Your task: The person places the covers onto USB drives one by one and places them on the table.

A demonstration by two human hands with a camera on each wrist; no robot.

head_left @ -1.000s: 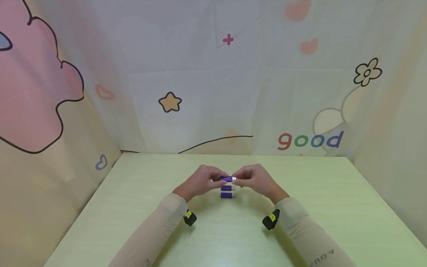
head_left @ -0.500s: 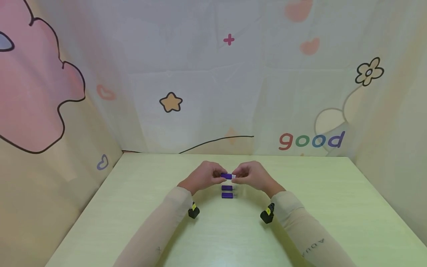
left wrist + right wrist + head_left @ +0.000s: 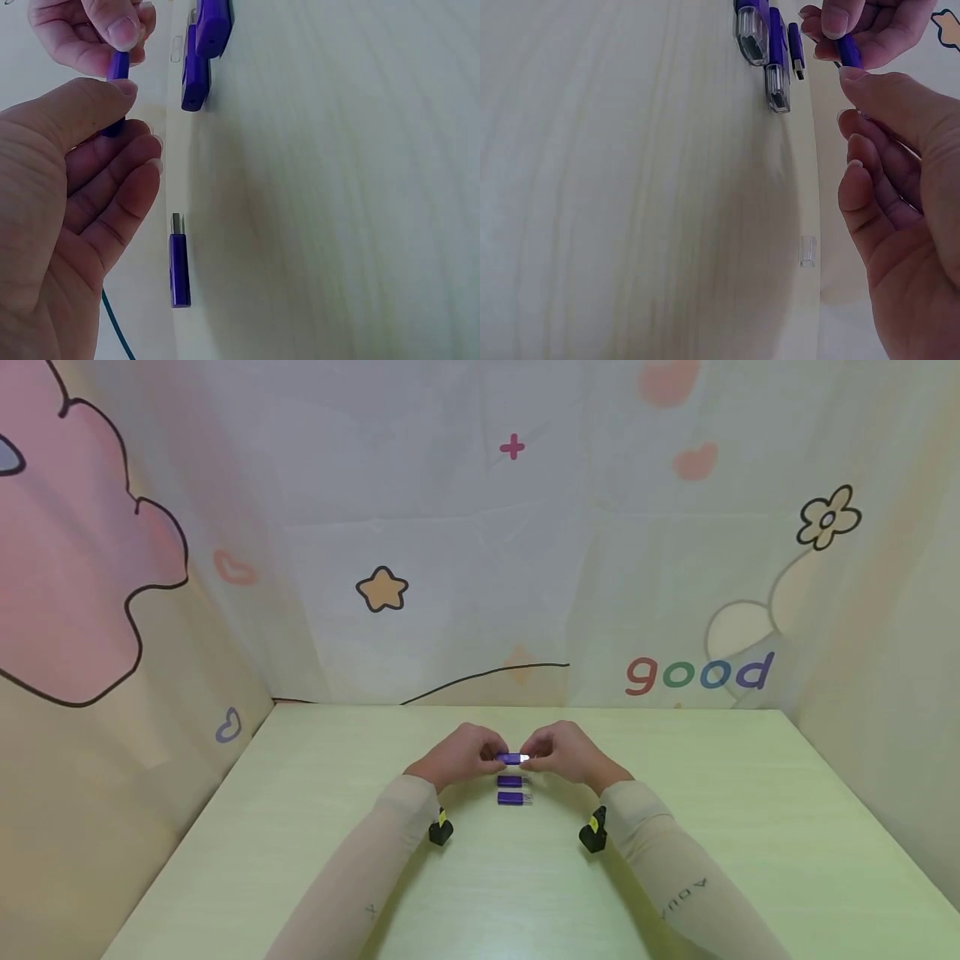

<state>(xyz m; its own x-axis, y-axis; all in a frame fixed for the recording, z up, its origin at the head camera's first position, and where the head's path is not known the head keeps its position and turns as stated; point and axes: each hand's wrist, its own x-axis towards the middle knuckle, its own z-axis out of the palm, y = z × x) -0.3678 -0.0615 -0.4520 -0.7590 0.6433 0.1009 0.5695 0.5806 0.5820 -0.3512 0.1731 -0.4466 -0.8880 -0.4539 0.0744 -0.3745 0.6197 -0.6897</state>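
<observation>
The left hand (image 3: pixel 457 755) pinches the purple body of a USB stick (image 3: pixel 510 759) between thumb and fingertips; the right hand (image 3: pixel 567 755) pinches its bright end (image 3: pixel 524 759) likewise. Whether a cap is fully seated there cannot be told, the fingertips covering the joint. The stick is held roughly level above the worktop (image 3: pixel 772 777), about midway between its side edges and nearer the far edge than the near. The step in hand is judged to be handling of the cap end: body and cap should be kept in one straight line, moved with even force and no twist, fingers clear of the joint, lest the cap bind or spring off. Held item: slim, straight-sided, purple. Towards the near edge lie a first capped stick (image 3: pixel 509 782) and a second capped stick (image 3: pixel 510 798), parallel, clear caps facing the right edge. Beyond the left hand, towards the far edge, lies an uncapped stick (image 3: pixel 179 270), metal plug exposed; beyond the right hand, a loose clear cap (image 3: pixel 808 252).
</observation>
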